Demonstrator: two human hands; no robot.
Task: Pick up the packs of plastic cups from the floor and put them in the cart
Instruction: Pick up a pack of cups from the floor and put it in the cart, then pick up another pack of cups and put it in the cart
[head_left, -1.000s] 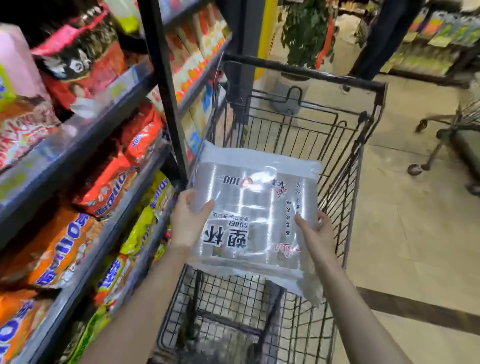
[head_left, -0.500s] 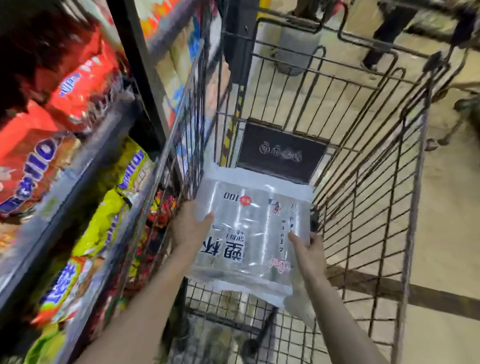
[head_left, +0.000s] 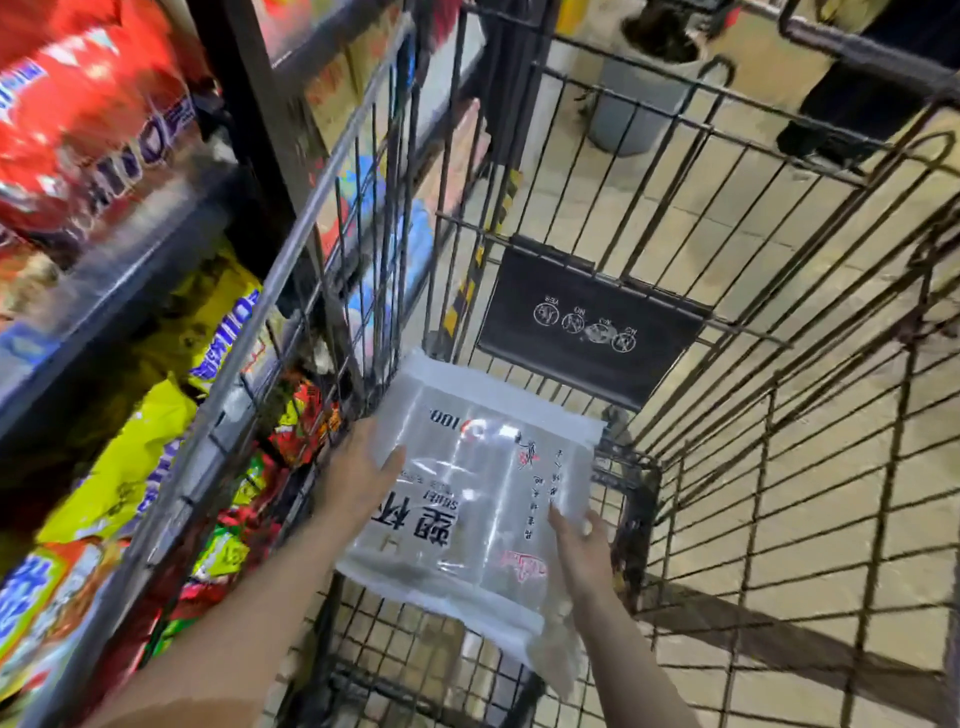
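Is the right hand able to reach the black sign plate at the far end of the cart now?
Probably not yet. The right hand grips the pack of plastic cups together with the left hand, and the pack lies between it and the black sign plate. Nothing else blocks the way.

Pack of cups (head_left: 478, 499) inside cart (head_left: 779, 415), between both hands, shelves (head_left: 119, 291) left of cart

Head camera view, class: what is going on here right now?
A person is holding a pack of plastic cups inside a wire shopping cart, low near its floor. The left hand grips the pack's left edge and the right hand its right edge. Snack shelves stand alongside on the left.
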